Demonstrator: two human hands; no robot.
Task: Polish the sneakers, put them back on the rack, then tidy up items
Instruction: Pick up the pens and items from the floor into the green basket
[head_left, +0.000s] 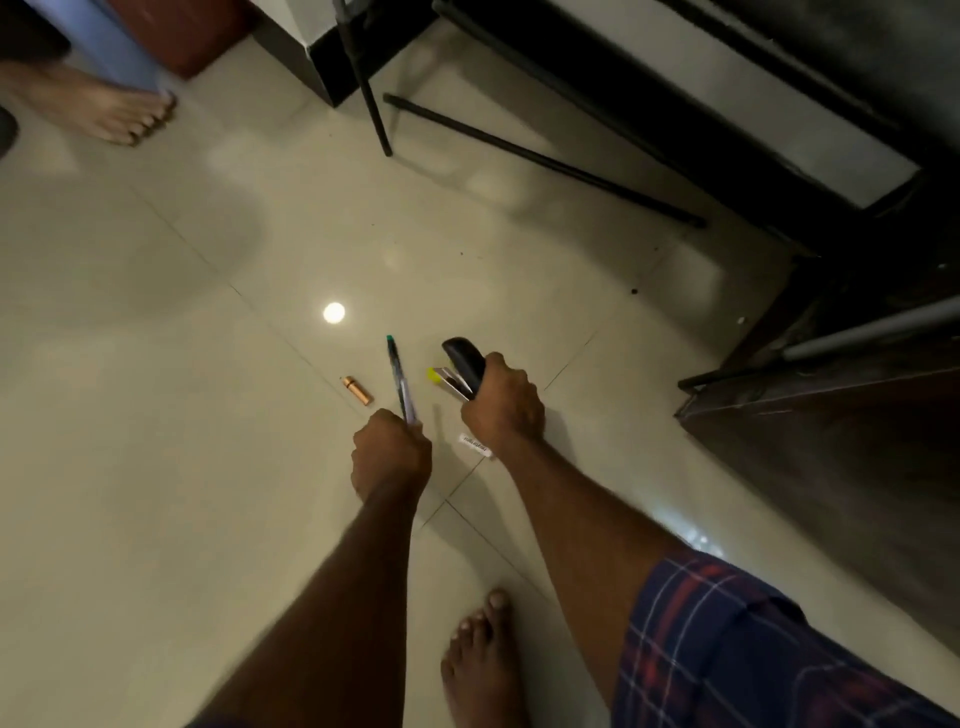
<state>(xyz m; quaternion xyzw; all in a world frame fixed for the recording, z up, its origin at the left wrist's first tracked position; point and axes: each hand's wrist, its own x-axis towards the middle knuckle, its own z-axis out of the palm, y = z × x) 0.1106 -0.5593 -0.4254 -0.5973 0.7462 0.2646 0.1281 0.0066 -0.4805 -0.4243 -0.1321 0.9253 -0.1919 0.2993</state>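
Both arms reach down over a pale tiled floor; the left hand is curled round the lower end of a pen, whose clear barrel and teal-green cap slant up and away from the knuckles; the right hand grips a black stapler by its rear end, the rounded nose pointing away from the person and the metal underside showing on the left (a small yellow thing sits right against that metal part, though what it is cannot be made out). Just left of the pen, apart from it, a little copper-coloured tube lies on the tile near a grout line; a white label strip lies on the floor right below the right wrist. A round bright reflection shines on the tile beyond the pen.

At the bottom edge of the floor the person's bare foot stands beside a leg in blue-and-red checked shorts; another person's bare foot is planted towards the far left corner. A black metal-framed rack stands along the far right side, its thin legs and low crossbar on the tile, and dark wooden furniture fills the right edge; no sneakers can be made out in the view.
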